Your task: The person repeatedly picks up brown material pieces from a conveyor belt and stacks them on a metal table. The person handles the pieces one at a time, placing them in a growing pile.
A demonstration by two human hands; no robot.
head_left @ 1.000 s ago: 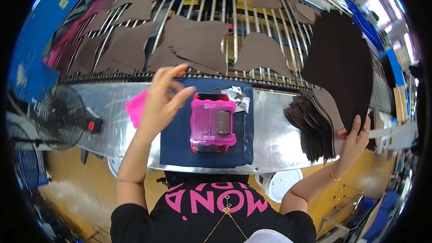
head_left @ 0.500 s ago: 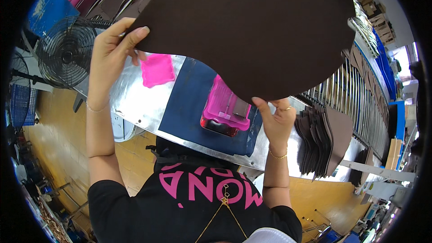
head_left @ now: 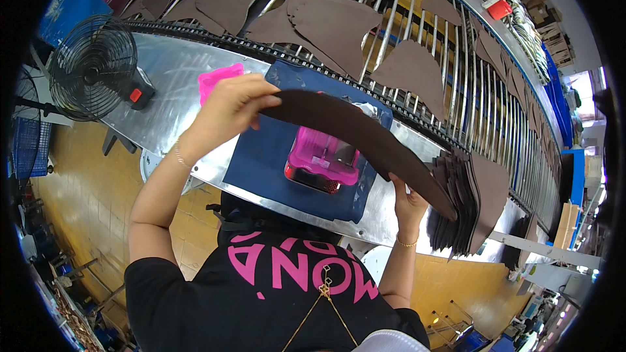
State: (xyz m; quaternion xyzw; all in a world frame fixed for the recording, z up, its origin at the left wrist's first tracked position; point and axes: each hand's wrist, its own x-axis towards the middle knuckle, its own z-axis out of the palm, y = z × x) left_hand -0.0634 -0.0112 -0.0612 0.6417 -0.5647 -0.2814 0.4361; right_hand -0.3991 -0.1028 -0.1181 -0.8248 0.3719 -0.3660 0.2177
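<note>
A thin dark brown cut sheet [head_left: 352, 124] arches over the bench, seen nearly edge-on. My left hand [head_left: 231, 107] pinches its left end between thumb and fingers. My right hand [head_left: 408, 203] grips its lower edge near the right end, which overlaps a stack of similar brown sheets [head_left: 479, 199]. Beneath the held sheet, a pink plastic container [head_left: 316, 160] sits on a black and red base [head_left: 310, 179], partly covered by the sheet. It rests on a dark blue mat [head_left: 261, 163]. A shallow pink tray [head_left: 212, 79] lies beyond my left hand.
Along the far side runs a rack conveyor of metal rods [head_left: 391, 16] carrying several brown cut sheets [head_left: 329, 19]. A black fan [head_left: 93, 68] stands at the left end of the metal bench [head_left: 166, 68]. A smaller brown bundle [head_left: 520, 238] lies farther right.
The held sheet has come down and turned from broad face to edge, moving right toward the stack. My left hand has moved right and lower; my right hand has dropped slightly. The conveyor is now visible.
</note>
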